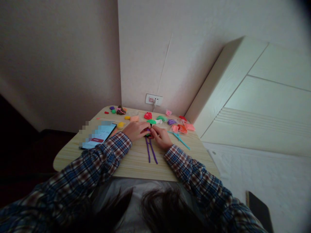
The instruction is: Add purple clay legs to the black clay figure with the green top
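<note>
My left hand and my right hand meet over the middle of the small table, fingers pinched together. Between their fingertips is purple modelling clay, with a dark and green bit partly hidden beneath. Two thin purple clay strips run from under the hands toward the table's front, lying flat. Just beyond the fingertips sit a green clay lump and a white piece. Which fingers press on the purple clay is hard to make out at this size.
Several coloured clay lumps and packets, such as a red one and an orange one, line the back of the table. A phone lies left, a light-blue tool right. A plug sits in the wall socket.
</note>
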Demonstrator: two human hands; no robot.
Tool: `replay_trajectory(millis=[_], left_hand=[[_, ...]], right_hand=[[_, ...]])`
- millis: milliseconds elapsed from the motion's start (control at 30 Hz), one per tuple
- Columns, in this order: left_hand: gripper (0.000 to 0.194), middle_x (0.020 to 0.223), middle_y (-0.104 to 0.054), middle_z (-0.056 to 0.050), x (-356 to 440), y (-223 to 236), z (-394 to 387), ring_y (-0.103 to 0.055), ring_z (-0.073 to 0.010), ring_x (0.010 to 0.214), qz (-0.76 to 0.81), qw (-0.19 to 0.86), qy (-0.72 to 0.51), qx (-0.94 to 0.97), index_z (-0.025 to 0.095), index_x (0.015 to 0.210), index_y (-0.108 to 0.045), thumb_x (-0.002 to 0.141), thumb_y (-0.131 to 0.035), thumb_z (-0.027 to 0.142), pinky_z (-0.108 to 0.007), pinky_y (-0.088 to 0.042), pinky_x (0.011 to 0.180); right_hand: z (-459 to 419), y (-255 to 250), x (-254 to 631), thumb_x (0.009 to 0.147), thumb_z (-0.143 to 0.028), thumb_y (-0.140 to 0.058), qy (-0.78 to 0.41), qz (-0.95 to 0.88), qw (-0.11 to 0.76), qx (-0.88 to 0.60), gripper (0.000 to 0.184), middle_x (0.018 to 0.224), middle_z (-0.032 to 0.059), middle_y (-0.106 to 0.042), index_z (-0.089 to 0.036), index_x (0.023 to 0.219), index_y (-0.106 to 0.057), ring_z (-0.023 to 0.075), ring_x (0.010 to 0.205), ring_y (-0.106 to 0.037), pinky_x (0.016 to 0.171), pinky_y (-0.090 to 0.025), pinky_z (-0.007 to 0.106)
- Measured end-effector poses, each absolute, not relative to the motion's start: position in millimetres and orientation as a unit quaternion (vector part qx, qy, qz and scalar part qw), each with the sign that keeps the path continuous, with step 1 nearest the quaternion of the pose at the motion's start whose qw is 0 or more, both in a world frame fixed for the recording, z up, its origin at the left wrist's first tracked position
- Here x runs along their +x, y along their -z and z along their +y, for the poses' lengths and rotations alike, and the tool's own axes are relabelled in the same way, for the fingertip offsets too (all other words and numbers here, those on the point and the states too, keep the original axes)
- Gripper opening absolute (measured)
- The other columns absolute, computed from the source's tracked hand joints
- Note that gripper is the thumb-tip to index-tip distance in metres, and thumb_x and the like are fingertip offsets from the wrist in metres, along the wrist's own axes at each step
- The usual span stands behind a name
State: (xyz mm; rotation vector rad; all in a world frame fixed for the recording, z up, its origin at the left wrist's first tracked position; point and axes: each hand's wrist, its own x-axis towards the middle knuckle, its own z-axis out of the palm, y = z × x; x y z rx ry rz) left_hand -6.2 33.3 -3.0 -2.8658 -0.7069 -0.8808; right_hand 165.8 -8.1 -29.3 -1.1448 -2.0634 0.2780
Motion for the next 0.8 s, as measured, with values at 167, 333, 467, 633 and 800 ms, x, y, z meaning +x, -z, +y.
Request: replay_trajectory(millis=[167, 333, 467, 633, 800], left_hand=[[0.010, 0.073, -0.061, -0.001, -7.4, 0.2, 32.6, -0.056, -0.0127, 0.063, -0.240, 0.009, 0.285, -0.928, 0.015, 0.084, -0.056, 0.082, -0.053, 0.024, -0.022, -0.039, 0.059], [0.011, 0.073, -0.061, -0.001, -8.1, -0.9, 34.6, -0.054, -0.0123, 0.061, -0.246, -0.049, 0.288, -0.924, 0.016, 0.084, -0.056, 0.080, -0.055, 0.025, -0.023, -0.040, 0.059], [0.013, 0.073, -0.060, 0.000, -6.9, 0.2, 37.0, -0.053, -0.0105, 0.057, -0.237, -0.105, 0.312, -0.914, 0.015, 0.084, -0.056, 0.080, -0.055, 0.027, -0.022, -0.041, 0.058], [0.012, 0.069, -0.059, 0.001, -5.5, -0.1, 37.0, -0.052, -0.0100, 0.057, -0.246, -0.137, 0.336, -0.899, 0.014, 0.081, -0.058, 0.080, -0.056, 0.026, -0.020, -0.040, 0.056], [0.010, 0.069, -0.058, 0.001, -6.0, -0.1, 36.4, -0.051, -0.0100, 0.057, -0.263, -0.099, 0.327, -0.902, 0.014, 0.081, -0.058, 0.079, -0.056, 0.024, -0.021, -0.039, 0.057]], right_hand=[[-8.7, 29.1, 166.1, 0.091, -0.034, -0.034, -0.126, -0.802, 0.377, -0.445, 0.023, 0.066, 0.0006, -0.059, -0.021, 0.081, -0.050, 0.0139, 0.062, -0.058, 0.056, -0.041, 0.024], [-7.9, 29.6, 166.9, 0.090, -0.035, -0.036, -0.146, -0.791, 0.389, -0.449, 0.022, 0.068, 0.0006, -0.059, -0.021, 0.082, -0.051, 0.0142, 0.059, -0.059, 0.055, -0.042, 0.024], [-7.7, 29.2, 168.4, 0.090, -0.036, -0.036, -0.140, -0.789, 0.401, -0.445, 0.022, 0.068, 0.0009, -0.059, -0.021, 0.084, -0.051, 0.0138, 0.058, -0.058, 0.052, -0.042, 0.024], [-8.4, 28.6, 168.9, 0.091, -0.036, -0.035, -0.115, -0.793, 0.405, -0.441, 0.024, 0.066, 0.0002, -0.059, -0.020, 0.084, -0.052, 0.0131, 0.059, -0.058, 0.055, -0.043, 0.023], [-8.4, 28.8, 167.9, 0.091, -0.036, -0.036, -0.099, -0.791, 0.392, -0.459, 0.023, 0.068, -0.0001, -0.060, -0.021, 0.089, -0.053, 0.0130, 0.059, -0.057, 0.054, -0.043, 0.023]])
